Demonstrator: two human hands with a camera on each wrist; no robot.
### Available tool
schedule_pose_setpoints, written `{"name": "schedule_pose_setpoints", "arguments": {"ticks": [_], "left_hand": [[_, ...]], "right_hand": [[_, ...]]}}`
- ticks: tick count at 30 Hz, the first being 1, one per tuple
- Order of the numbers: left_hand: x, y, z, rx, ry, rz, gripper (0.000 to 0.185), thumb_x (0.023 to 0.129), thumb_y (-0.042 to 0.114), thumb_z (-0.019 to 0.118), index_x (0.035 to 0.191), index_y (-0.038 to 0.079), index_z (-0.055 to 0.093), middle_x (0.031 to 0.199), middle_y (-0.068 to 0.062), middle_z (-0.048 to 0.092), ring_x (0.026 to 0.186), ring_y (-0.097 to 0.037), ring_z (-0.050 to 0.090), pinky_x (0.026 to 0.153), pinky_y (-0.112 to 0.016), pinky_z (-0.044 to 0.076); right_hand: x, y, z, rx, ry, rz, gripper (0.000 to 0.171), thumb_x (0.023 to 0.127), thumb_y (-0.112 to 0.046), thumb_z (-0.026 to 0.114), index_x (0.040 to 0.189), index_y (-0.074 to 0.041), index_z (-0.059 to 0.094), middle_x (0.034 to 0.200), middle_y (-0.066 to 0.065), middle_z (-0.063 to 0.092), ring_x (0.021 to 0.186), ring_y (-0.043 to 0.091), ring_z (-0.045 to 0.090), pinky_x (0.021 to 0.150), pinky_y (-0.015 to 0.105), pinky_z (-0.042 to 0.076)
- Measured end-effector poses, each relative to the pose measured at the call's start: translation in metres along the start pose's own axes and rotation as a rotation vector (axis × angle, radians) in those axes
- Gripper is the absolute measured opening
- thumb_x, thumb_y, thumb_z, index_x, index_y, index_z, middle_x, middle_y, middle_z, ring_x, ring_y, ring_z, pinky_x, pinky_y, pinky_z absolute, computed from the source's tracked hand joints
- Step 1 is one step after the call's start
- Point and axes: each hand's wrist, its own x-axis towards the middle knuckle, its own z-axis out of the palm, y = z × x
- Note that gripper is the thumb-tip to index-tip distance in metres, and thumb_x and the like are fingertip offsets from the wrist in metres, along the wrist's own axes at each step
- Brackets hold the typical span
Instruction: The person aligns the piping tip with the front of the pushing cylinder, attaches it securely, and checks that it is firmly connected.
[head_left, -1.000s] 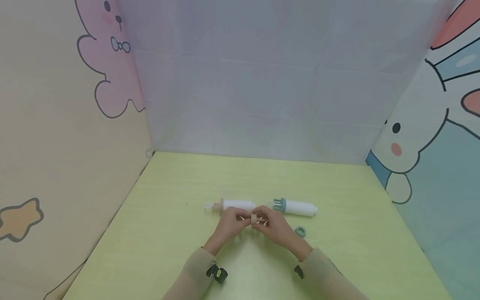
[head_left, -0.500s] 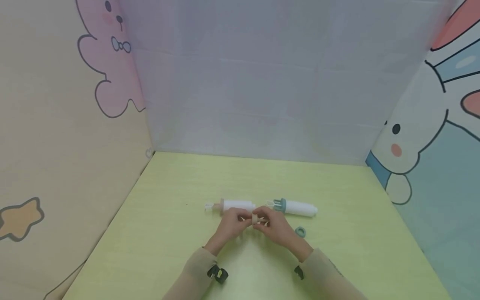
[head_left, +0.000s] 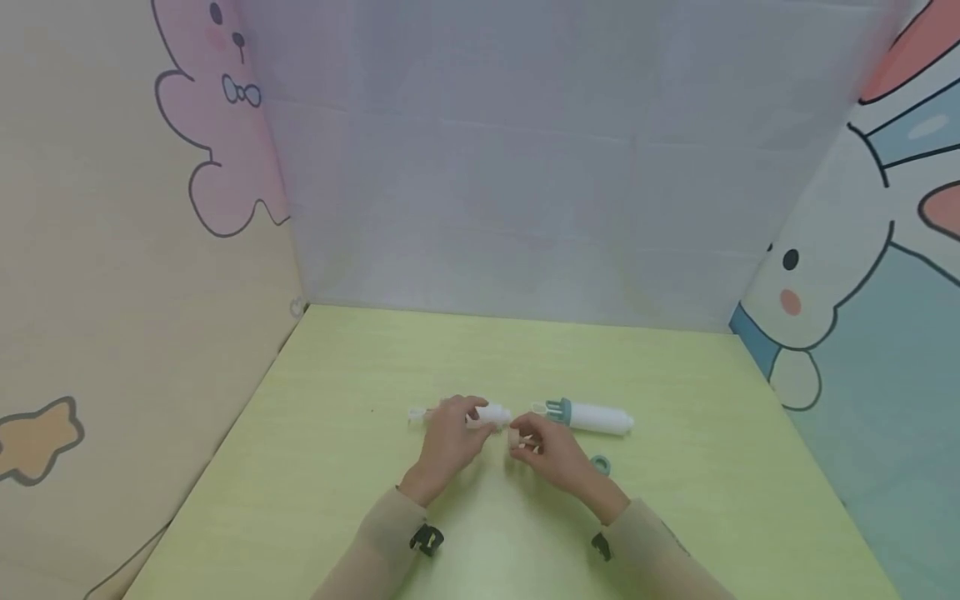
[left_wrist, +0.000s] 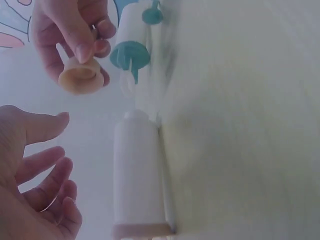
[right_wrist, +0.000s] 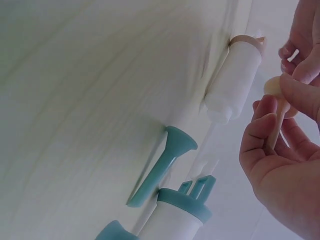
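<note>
Beige plastic is what we are pinching in our right hand (head_left: 551, 447): a small funnel-shaped cap (left_wrist: 80, 77) with a thin stem, held between thumb and fingertips just below the centre of the head view, lifted off the table (head_left: 337, 467). In the left wrist view it is sitting in the upper left of the frame, its open mouth facing the camera. Our left hand (head_left: 448, 433) is hovering with fingers loosely spread, its grip holding nothing, right over the white tube with the beige collar (head_left: 491, 412); whether the fingertips are touching that tube we cannot tell. That tube is lying on its side on the yellow-green table, centre of the frame. Just right of it, a second white tube with a teal collar (head_left: 592, 415) is lying in line with it. A teal cap (head_left: 600, 463) is resting on the table beside our right wrist, lower right of centre. Cartoon panels are standing around the table.
</note>
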Motion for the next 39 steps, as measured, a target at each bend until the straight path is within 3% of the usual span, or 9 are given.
{"name": "schedule_pose_setpoints", "arguments": {"ticks": [3,6,9,14,20,26,39], "left_hand": [[0.008,-0.005,-0.008,0.187,0.007,0.053,0.045,0.071,0.033,0.08,0.108,0.013,0.067,0.097,-0.005,0.062,0.09,-0.023,0.055,0.077,-0.037,0.045],[0.015,-0.013,-0.015,0.339,-0.062,0.06,0.056,0.067,0.04,0.082,0.113,0.015,0.064,0.107,-0.008,0.06,0.1,-0.029,0.054,0.089,-0.046,0.041],[0.02,-0.022,-0.018,0.411,-0.133,0.028,0.065,0.063,0.046,0.082,0.117,0.017,0.062,0.111,-0.009,0.059,0.103,-0.032,0.053,0.094,-0.051,0.037],[0.023,-0.036,-0.014,0.398,-0.203,-0.025,0.072,0.061,0.051,0.081,0.123,0.02,0.06,0.116,-0.009,0.059,0.105,-0.032,0.053,0.086,-0.05,0.041],[0.022,-0.045,-0.007,0.352,-0.244,-0.054,0.065,0.064,0.046,0.081,0.121,0.022,0.062,0.116,-0.008,0.062,0.101,-0.03,0.055,0.075,-0.047,0.044],[0.021,-0.046,-0.004,0.353,-0.261,-0.051,0.056,0.067,0.036,0.082,0.119,0.023,0.064,0.112,-0.007,0.065,0.094,-0.03,0.06,0.07,-0.047,0.046],[0.015,-0.045,-0.002,0.38,-0.235,-0.034,0.048,0.069,0.032,0.081,0.114,0.026,0.067,0.103,-0.004,0.067,0.088,-0.028,0.062,0.064,-0.044,0.048]], "right_hand": [[-0.001,0.003,0.0,0.011,0.001,0.005,0.031,0.082,-0.016,0.072,0.111,-0.01,0.061,0.097,0.001,0.067,0.085,0.014,0.064,0.07,0.026,0.052],[-0.002,0.004,0.001,0.022,-0.004,0.019,0.03,0.082,-0.016,0.072,0.11,-0.013,0.061,0.097,-0.002,0.067,0.085,0.011,0.063,0.071,0.025,0.051],[-0.003,0.003,0.001,0.029,-0.009,0.026,0.031,0.082,-0.015,0.072,0.11,-0.013,0.061,0.096,-0.001,0.067,0.084,0.011,0.063,0.071,0.025,0.051],[-0.003,0.002,0.0,0.025,0.0,0.025,0.03,0.082,-0.013,0.072,0.11,-0.012,0.061,0.096,0.002,0.068,0.083,0.014,0.064,0.07,0.027,0.052],[-0.002,0.002,-0.001,0.019,-0.001,0.033,0.029,0.081,-0.014,0.072,0.108,-0.013,0.061,0.096,0.002,0.068,0.082,0.014,0.063,0.069,0.028,0.052],[-0.002,0.001,-0.002,0.026,-0.006,0.036,0.029,0.082,-0.013,0.072,0.109,-0.011,0.061,0.097,0.003,0.068,0.085,0.015,0.063,0.071,0.028,0.052],[-0.004,0.012,-0.005,-0.006,0.002,0.043,0.03,0.083,-0.015,0.071,0.111,-0.013,0.061,0.098,0.002,0.067,0.084,0.014,0.064,0.067,0.024,0.05]]}}
